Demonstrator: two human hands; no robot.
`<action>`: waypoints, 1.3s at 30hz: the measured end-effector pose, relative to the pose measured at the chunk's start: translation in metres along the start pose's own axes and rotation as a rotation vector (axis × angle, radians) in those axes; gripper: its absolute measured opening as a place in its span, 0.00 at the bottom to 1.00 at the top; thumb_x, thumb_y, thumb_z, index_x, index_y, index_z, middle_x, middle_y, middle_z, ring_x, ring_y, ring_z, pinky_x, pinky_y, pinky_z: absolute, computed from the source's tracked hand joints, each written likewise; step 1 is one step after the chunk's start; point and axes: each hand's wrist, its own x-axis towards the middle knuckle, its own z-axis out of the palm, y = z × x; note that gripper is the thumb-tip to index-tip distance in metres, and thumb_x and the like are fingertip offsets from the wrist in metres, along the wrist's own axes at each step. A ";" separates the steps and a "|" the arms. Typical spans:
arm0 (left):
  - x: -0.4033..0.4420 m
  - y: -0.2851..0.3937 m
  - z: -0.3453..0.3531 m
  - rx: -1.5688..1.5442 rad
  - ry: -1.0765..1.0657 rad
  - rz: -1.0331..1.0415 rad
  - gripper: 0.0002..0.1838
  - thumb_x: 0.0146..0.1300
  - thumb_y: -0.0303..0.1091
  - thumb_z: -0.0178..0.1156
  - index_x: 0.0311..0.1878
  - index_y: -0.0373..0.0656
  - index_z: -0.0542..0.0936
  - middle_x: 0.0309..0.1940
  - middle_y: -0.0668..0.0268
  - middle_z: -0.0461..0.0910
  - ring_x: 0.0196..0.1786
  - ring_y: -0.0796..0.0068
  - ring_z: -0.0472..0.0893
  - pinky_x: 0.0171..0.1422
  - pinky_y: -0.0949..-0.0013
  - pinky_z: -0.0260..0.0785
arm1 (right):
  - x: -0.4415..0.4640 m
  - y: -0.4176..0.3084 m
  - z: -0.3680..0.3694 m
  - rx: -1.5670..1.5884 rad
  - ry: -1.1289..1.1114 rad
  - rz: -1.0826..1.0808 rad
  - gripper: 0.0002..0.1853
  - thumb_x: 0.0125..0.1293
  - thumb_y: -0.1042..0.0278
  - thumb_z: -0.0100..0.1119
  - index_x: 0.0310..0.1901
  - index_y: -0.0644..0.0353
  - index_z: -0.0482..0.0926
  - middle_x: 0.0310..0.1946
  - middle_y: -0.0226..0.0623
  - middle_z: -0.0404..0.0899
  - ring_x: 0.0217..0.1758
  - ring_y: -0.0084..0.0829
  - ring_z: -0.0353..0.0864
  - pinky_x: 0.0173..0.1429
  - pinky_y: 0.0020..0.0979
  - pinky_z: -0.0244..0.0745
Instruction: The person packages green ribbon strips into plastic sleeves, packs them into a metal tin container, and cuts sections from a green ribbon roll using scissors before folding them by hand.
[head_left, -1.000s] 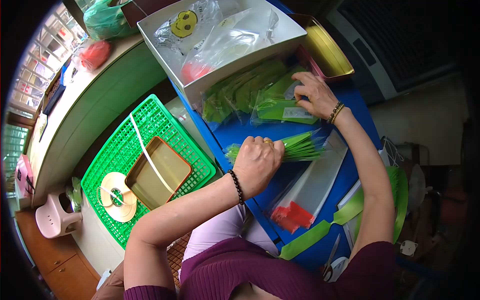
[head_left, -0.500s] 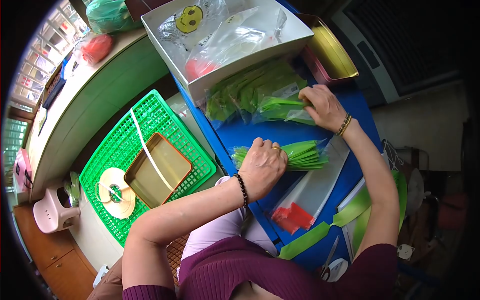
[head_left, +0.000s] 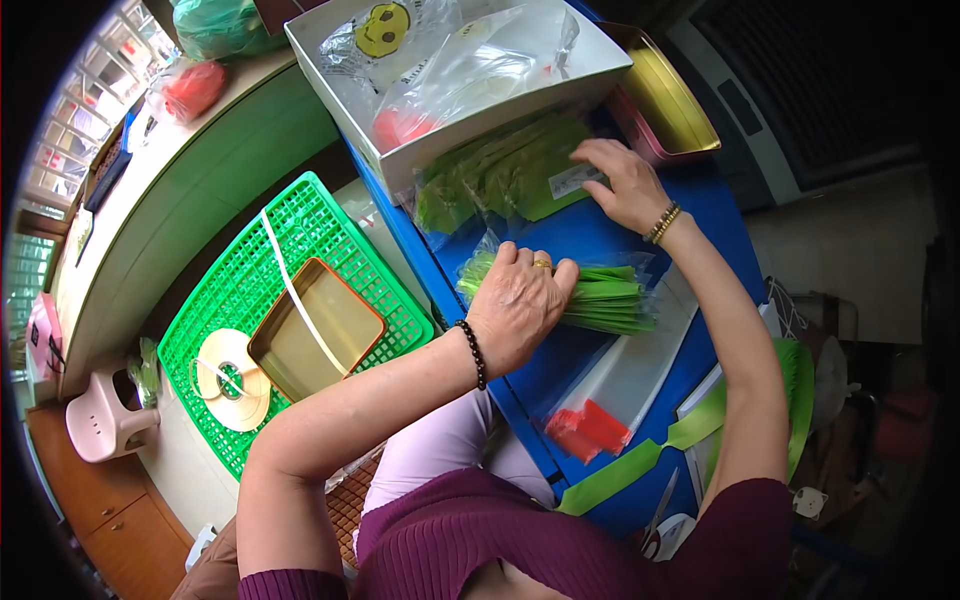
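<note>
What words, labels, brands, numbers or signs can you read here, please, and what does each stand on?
No words or numbers can be read with certainty.
White label on the bagged green pieces: print too small to read.
Clear plastic bags in the white box: dark lettering, too blurred to read.
Yellow smiley face on clear plastic there: a picture, no words on it.
</note>
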 end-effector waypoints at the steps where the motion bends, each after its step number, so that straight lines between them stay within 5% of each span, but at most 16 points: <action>1: 0.000 0.000 0.001 0.015 0.034 -0.013 0.11 0.53 0.26 0.52 0.41 0.39 0.69 0.31 0.60 0.74 0.38 0.66 0.74 0.46 0.66 0.61 | 0.010 0.010 0.009 -0.171 0.078 -0.067 0.14 0.49 0.72 0.62 0.40 0.61 0.77 0.42 0.42 0.78 0.52 0.41 0.74 0.57 0.37 0.68; 3: -0.001 -0.002 0.006 0.034 0.067 -0.035 0.11 0.52 0.26 0.52 0.41 0.39 0.69 0.31 0.60 0.74 0.38 0.66 0.75 0.46 0.67 0.61 | 0.018 0.017 0.017 -0.336 0.156 -0.144 0.14 0.49 0.73 0.62 0.40 0.60 0.78 0.44 0.41 0.77 0.54 0.41 0.72 0.59 0.38 0.65; 8: 0.001 -0.002 0.014 0.040 0.110 -0.079 0.09 0.50 0.27 0.54 0.36 0.40 0.70 0.32 0.61 0.75 0.38 0.66 0.75 0.43 0.67 0.62 | 0.016 0.020 0.006 -0.384 -0.245 0.006 0.11 0.45 0.74 0.62 0.33 0.57 0.76 0.45 0.37 0.74 0.51 0.38 0.71 0.54 0.37 0.64; 12: 0.000 -0.001 0.008 0.026 0.001 -0.059 0.09 0.48 0.28 0.55 0.34 0.40 0.71 0.31 0.62 0.75 0.38 0.67 0.74 0.43 0.68 0.62 | 0.014 -0.002 -0.006 -0.360 0.009 -0.330 0.11 0.43 0.76 0.62 0.31 0.58 0.74 0.48 0.38 0.73 0.54 0.39 0.70 0.57 0.38 0.64; 17: 0.000 -0.001 0.011 0.030 0.050 -0.057 0.09 0.47 0.28 0.55 0.33 0.40 0.71 0.29 0.62 0.75 0.38 0.67 0.74 0.43 0.68 0.61 | 0.030 -0.001 0.011 -0.418 0.037 -0.357 0.16 0.41 0.75 0.65 0.35 0.59 0.73 0.48 0.41 0.73 0.55 0.39 0.70 0.59 0.38 0.63; 22: -0.002 0.000 0.012 0.032 0.071 -0.059 0.09 0.47 0.28 0.56 0.33 0.40 0.71 0.29 0.62 0.75 0.39 0.67 0.74 0.43 0.68 0.61 | 0.027 -0.001 0.010 -0.347 -0.092 -0.077 0.21 0.42 0.72 0.67 0.40 0.58 0.72 0.43 0.38 0.73 0.52 0.38 0.71 0.56 0.38 0.63; 26: -0.002 0.000 0.011 0.026 0.064 -0.061 0.09 0.46 0.28 0.56 0.33 0.40 0.71 0.30 0.62 0.75 0.39 0.67 0.74 0.43 0.68 0.61 | 0.028 0.000 0.005 -0.345 -0.129 -0.094 0.21 0.42 0.71 0.68 0.41 0.58 0.72 0.44 0.37 0.73 0.52 0.38 0.70 0.57 0.38 0.63; 28: -0.001 0.000 0.013 0.017 0.067 -0.060 0.09 0.46 0.28 0.56 0.33 0.40 0.71 0.30 0.62 0.75 0.39 0.67 0.74 0.43 0.68 0.60 | 0.031 -0.001 0.005 -0.482 0.065 -0.356 0.23 0.42 0.71 0.69 0.42 0.57 0.71 0.44 0.37 0.73 0.53 0.38 0.70 0.57 0.38 0.63; 39: -0.002 -0.001 0.012 -0.011 0.076 -0.071 0.08 0.47 0.29 0.56 0.33 0.41 0.72 0.31 0.62 0.76 0.39 0.67 0.73 0.43 0.68 0.60 | 0.032 -0.009 0.005 -0.363 -0.003 -0.276 0.22 0.39 0.77 0.66 0.39 0.59 0.70 0.39 0.39 0.71 0.47 0.42 0.71 0.56 0.40 0.63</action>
